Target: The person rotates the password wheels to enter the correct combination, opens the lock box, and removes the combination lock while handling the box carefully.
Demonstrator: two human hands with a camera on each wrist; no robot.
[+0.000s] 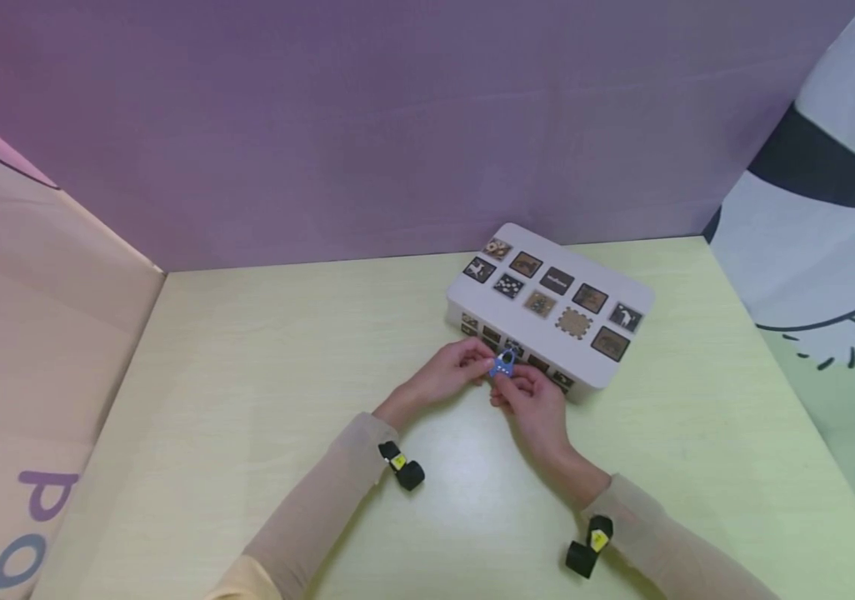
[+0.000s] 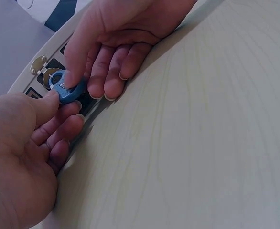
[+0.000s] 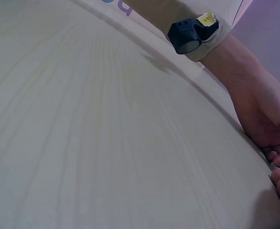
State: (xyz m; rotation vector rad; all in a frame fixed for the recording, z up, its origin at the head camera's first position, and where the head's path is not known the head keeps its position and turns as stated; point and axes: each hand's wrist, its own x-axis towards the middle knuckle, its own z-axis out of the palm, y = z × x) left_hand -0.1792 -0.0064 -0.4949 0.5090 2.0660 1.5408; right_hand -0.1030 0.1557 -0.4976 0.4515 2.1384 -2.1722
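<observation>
A small blue padlock (image 1: 502, 364) with little pale marks on its body is between my two hands at the front side of a white box (image 1: 465, 292). My left hand (image 1: 452, 372) pinches one side of the padlock with thumb and fingers. From the other side my right hand (image 1: 538, 410) pinches it too, thumb on its face. In the left wrist view the padlock's shackle overlaps a gold clasp (image 2: 38, 64) on the box's side. Only the edge of the right hand shows in the right wrist view, where the padlock is hidden.
The box is shut, its lid printed with square pictures, and it sits angled toward the back right of the pale wooden table (image 1: 247, 375). A purple partition (image 1: 397, 150) stands behind, with printed panels at left and right. Each wrist wears a black camera (image 1: 408, 473).
</observation>
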